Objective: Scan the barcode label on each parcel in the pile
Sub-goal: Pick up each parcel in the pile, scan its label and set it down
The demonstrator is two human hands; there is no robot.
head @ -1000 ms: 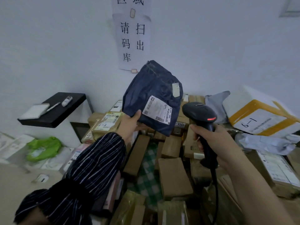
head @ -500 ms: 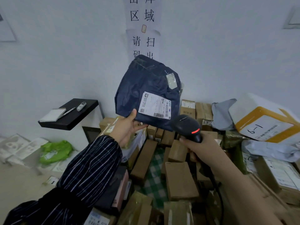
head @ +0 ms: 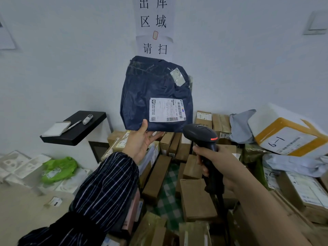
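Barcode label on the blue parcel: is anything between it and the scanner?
Nothing visible does. The barcode label is uncovered; the left hand pinches the dark blue parcel beside it, the scanner sits below.

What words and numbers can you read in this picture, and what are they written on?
"出库 区域": upper paper sign on the wall.
"请扫": lower paper sign, partly hidden by the dark blue parcel.
"6-1": handwritten on the yellow-taped box.
The shipping label on the parcel: too small to read.
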